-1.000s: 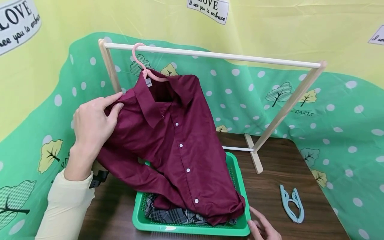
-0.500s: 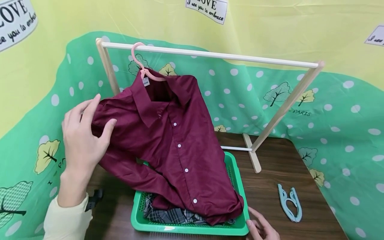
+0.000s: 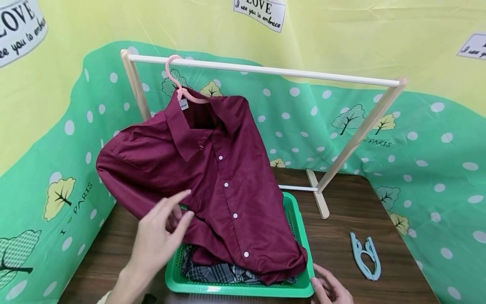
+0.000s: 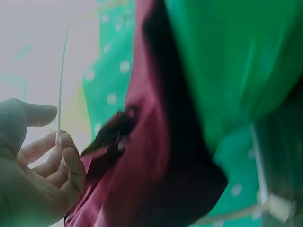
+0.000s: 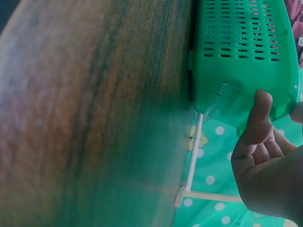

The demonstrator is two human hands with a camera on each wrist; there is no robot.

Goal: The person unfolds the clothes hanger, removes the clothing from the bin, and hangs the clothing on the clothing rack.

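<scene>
A maroon button-up shirt [image 3: 243,185] is on a pink hanger [image 3: 193,96] hooked over the white rod [image 3: 265,71]. Its lower part drapes into a green basket [image 3: 228,289]. My left hand [image 3: 157,236] hovers before the shirt's sleeve, fingers loosely bent and nothing between them. In the left wrist view, the same hand [image 4: 45,165] appears beside the maroon cloth, thumb apart from the fingertips. My right hand [image 3: 330,287] holds the basket's near right corner. The right wrist view has its thumb [image 5: 262,106] against the basket wall [image 5: 227,71] and another fingertip at the rim.
Grey plaid cloth [image 3: 216,273] lies in the basket beneath the shirt. A folded light blue hanger [image 3: 366,257] lies on the dark wooden table [image 3: 341,202] to the right. The rack's wooden leg [image 3: 360,135] slants down behind it. A printed curtain [image 3: 429,169] surrounds the table.
My left hand has let go of the shirt's shoulder and come down and right to the front of the sleeve. The shoulder now hangs by itself. My right hand stays at the basket corner.
</scene>
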